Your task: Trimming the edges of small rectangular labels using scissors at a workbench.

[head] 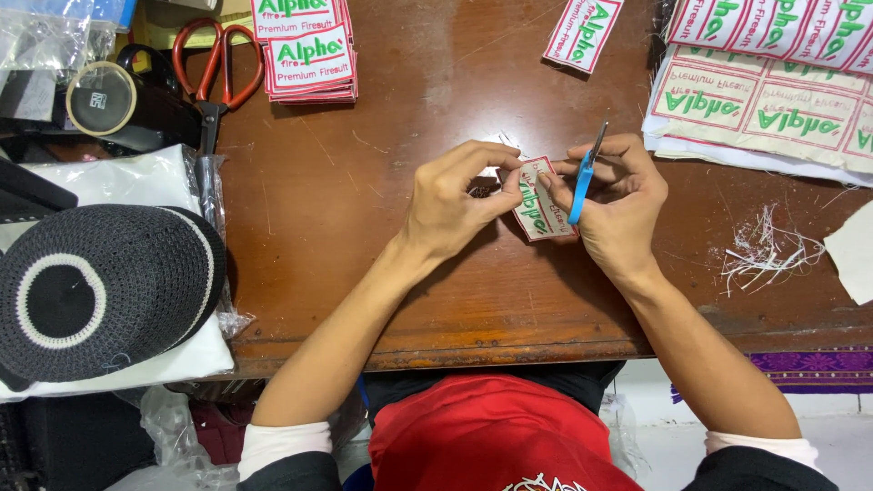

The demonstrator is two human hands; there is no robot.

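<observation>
Centrally, a small embroidered patch [540, 202] is pinched between both hands, long axis running away from the person, the left hand [452, 198] gripping its left edge and the right hand [618, 195] also clasping blue thread snips [582, 178].

This looks like a small garment-label or embroidery workshop, seen at a worn brown wooden worktable [382, 182]. Embroidered white patches with green and red stitching are everywhere: a neat stack of cut patches [307, 50] at the far left, a single loose patch [582, 32] farther right, and uncut sheets of the same patches [773, 91] at the far right. Red-handled scissors [216, 68] lie beside the stack, next to a roll of tape [100, 98]. A heap of white thread trimmings [764, 245] litters the right side, near a scrap of white cloth [855, 250]. On the left, a black knitted cap [100, 291] rests on bagged white fabric [136, 182].
</observation>
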